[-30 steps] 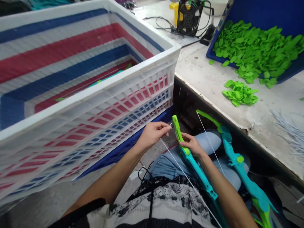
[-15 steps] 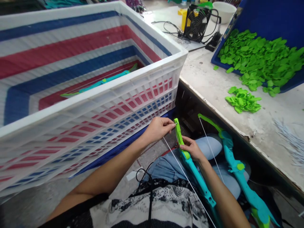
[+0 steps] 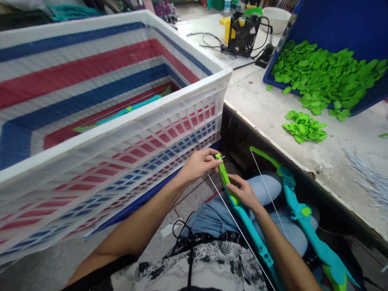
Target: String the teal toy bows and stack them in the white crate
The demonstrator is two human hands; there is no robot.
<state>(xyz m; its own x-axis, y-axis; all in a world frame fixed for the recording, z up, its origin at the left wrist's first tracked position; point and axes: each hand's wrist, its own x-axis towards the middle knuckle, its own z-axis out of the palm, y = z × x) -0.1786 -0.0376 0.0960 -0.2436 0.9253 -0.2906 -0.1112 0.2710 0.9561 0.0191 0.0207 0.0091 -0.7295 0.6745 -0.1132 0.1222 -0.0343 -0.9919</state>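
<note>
A toy bow (image 3: 247, 220) with a turquoise body and a green end lies slanting across my lap. My right hand (image 3: 242, 190) is closed around its green limb. At the limb's tip, my left hand (image 3: 202, 165) pinches the white string (image 3: 228, 208), and a short white end pokes out past the green tip. From my left fingers the string runs down alongside the bow. Beyond my right forearm, a second toy bow (image 3: 306, 218), strung with its own white string (image 3: 268, 190), rests over my legs.
At left stands a big white crate (image 3: 145, 137) with a striped lining and another turquoise bow (image 3: 130, 109) inside. On the worktable (image 3: 257, 97) are a blue bin (image 3: 339, 24) of green pieces, a small green pile (image 3: 304, 127), white strings (image 3: 370, 178) and a black fan (image 3: 244, 34).
The green tip and my left hand have shifted slightly left in view. A white string end now shows sticking out on the tip's right side. My right hand keeps its hold.
</note>
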